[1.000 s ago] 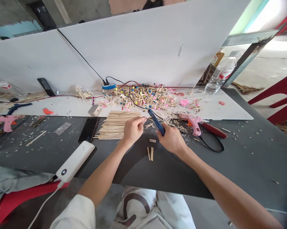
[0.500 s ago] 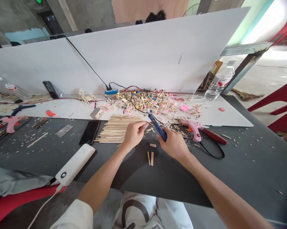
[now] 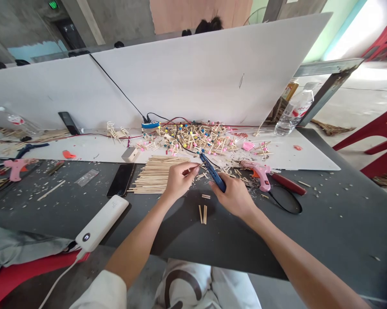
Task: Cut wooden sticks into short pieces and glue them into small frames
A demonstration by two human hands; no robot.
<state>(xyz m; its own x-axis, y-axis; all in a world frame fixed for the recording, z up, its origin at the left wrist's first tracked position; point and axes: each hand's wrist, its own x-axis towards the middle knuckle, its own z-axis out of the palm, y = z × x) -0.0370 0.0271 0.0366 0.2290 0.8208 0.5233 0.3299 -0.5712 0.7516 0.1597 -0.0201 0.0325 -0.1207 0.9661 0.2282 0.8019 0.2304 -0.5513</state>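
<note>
Barely anything is moving since the earlier frame: my view is tipping up slightly, while both my hands are keeping their places over the bench (image 3: 325,240). My left hand (image 3: 180,178) is closing thumb and fingers on a thin stick (image 3: 200,165), and my right hand (image 3: 235,195) is gripping a blue hand tool (image 3: 214,174), its tip pointing away from me, just beside the stick.

Beyond my right hand, a clear bottle (image 3: 294,111) with a red-marked label is standing near the board; it appears to be holding clear liquid, but I cannot tell the level. Behind it an amber bottle (image 3: 290,91) is partly hiding. Far left of my hands another bottle (image 3: 17,121) is showing, its contents unclear. A small clear packet (image 3: 86,177) is lying left of my left hand; I cannot tell what it is holding.

Long sticks (image 3: 154,174) are lying beside my left hand, short cut sticks (image 3: 205,214) are resting between my forearms, and a pile of coloured-tipped sticks (image 3: 199,137) is spreading beyond both hands.
</note>
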